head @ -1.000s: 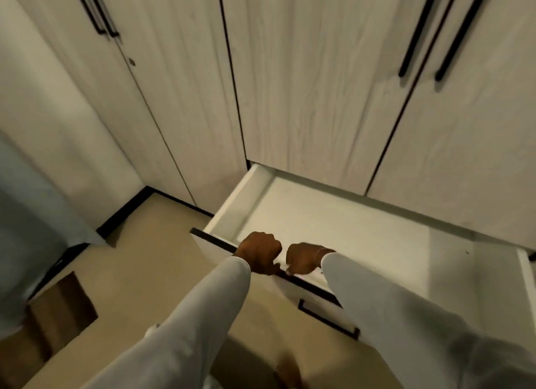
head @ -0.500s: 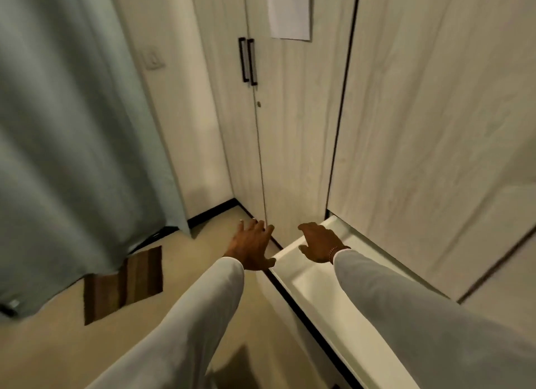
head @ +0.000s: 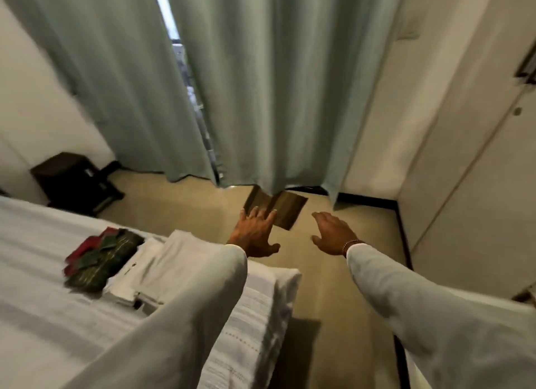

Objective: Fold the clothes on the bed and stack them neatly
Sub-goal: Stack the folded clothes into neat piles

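View swings off wardrobe and open drawer; both gone from frame. Curtain (head: 275,84) now fills upper centre, bed (head: 43,316) lower left, folded green-red garment (head: 101,261) beside white folded pile (head: 145,272) on it. My left hand (head: 256,235) and right hand (head: 333,233), fists on drawer edge a second ago, now spread, empty, mid-frame over floor. Brown mat (head: 285,211) now centre.

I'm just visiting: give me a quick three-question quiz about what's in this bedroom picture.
1. True or false: the left hand grips a garment.
2. Which lies nearer the bed's foot end: A) the red-and-green folded cloth or B) the white folded clothes?
3. Fill in: the brown mat lies on the floor partly under the ____.

Key: 1 false, both it and the right hand are open and hold nothing; 2 B; 3 curtain.
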